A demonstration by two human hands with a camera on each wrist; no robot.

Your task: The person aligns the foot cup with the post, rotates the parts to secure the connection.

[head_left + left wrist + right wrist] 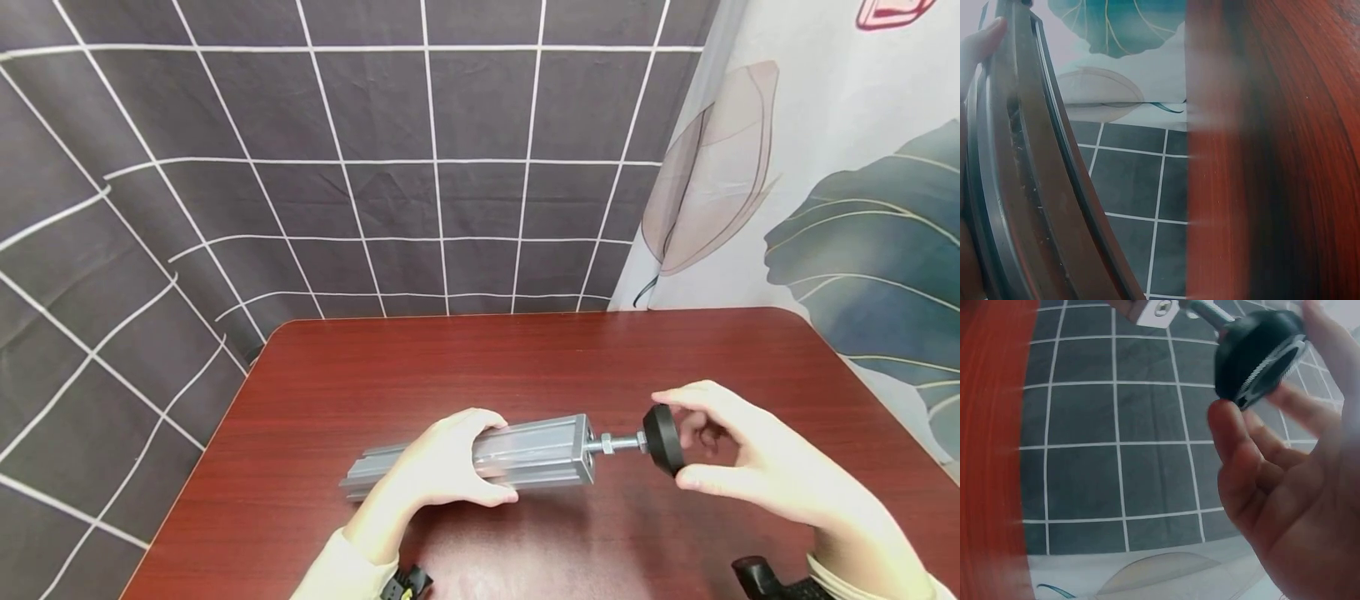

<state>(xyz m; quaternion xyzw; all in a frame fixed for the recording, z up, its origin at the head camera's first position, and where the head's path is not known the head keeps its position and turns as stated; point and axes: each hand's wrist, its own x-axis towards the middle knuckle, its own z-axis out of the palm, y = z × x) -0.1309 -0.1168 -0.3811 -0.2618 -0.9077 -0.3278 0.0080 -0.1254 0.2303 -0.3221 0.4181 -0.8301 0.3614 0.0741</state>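
My left hand (442, 467) grips a silver aluminium profile (532, 454) from above, thumb on the near side and fingers over the far side. The bar lies crosswise above the table, its slotted side filling the left of the left wrist view. From its right end sticks a threaded stud (624, 443) with a nut, carrying a black round levelling foot (662, 440). My right hand (757, 458) pinches the foot's rim between thumb and index finger; the other fingers curl behind it. In the right wrist view, the foot's ridged underside (1272, 365) faces the palm.
The red-brown wooden table (465, 358) has rounded far corners. Behind it hangs a dark grey cloth with white grid lines (480, 200), and at the right a white leaf-patterned curtain (810, 200). Black wrist devices show below both hands, such as the right one (757, 579).
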